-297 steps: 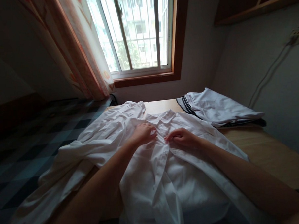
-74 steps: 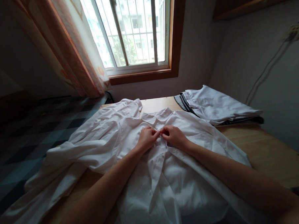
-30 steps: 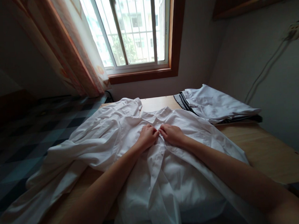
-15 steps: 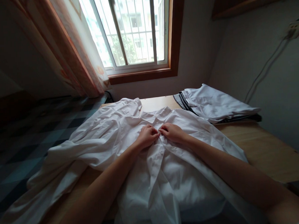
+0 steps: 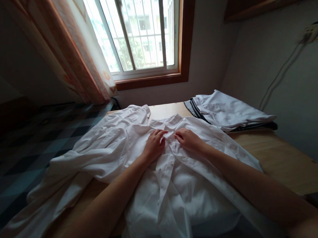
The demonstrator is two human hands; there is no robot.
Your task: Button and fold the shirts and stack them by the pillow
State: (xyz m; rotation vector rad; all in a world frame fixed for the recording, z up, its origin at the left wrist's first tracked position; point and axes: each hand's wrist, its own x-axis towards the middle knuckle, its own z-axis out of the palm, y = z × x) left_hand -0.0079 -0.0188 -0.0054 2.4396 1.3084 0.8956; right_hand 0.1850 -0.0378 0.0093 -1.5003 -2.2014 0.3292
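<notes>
A white button-up shirt [image 5: 193,184] lies spread in front of me, its collar toward the window and its lower front hanging apart. My left hand [image 5: 154,143] rests over the upper button strip with thumb and fingers parted, holding nothing. Just right of the strip is my right hand [image 5: 187,138], its fingers curled with the thumb and index tips close together; whether cloth is between them I cannot make out. A narrow gap separates the two hands, and the shirt's fabric shows between them.
Another white garment [image 5: 117,131] lies crumpled on the left, one sleeve trailing toward me. Folded white and dark clothes [image 5: 227,109] sit at the back right of the wooden table [image 5: 276,156]. A checked bedspread [image 5: 25,149] is to the left, and a window [image 5: 142,35] stands ahead.
My hands were pinched together at the button strip; now they have drawn apart slightly. The fingers of my left hand have opened and moved up a little. The shirt stays in place.
</notes>
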